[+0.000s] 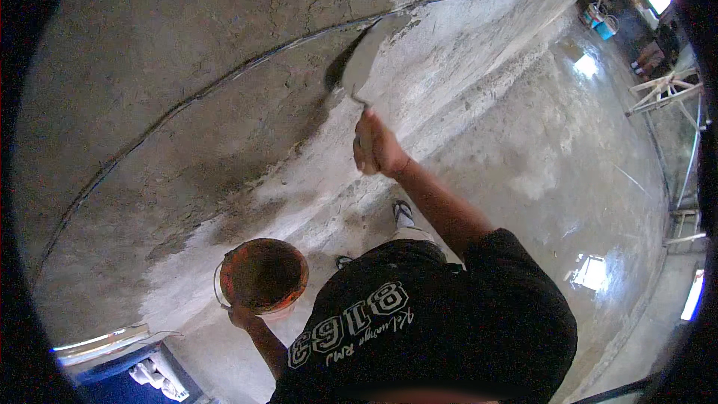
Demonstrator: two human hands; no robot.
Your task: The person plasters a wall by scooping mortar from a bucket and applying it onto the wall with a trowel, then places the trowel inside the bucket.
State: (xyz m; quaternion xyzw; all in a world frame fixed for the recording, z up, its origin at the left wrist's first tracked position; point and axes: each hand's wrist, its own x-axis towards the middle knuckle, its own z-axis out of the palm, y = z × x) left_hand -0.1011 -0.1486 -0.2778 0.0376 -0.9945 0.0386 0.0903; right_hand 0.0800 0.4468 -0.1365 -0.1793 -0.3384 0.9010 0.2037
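Note:
My right hand [380,145], fingers closed, grips the handle of a trowel [363,60]. Its pale blade lies at the wall [209,37], where dark grey plaster meets a paler, whitish band, and it casts a dark shadow to its left. At the lower left my left hand [242,317] holds an orange-red bucket [304,275] by its rim, next to the wire handle. Dark mortar-like stuff [262,273] shows inside the bucket.
A thin dark line [224,77] curves across the wall. The concrete floor [523,172] stretches right, with bright reflections. At the far right stand a metal frame [668,93] and blue buckets [604,28]. My sandalled foot [403,213] is near the wall's base.

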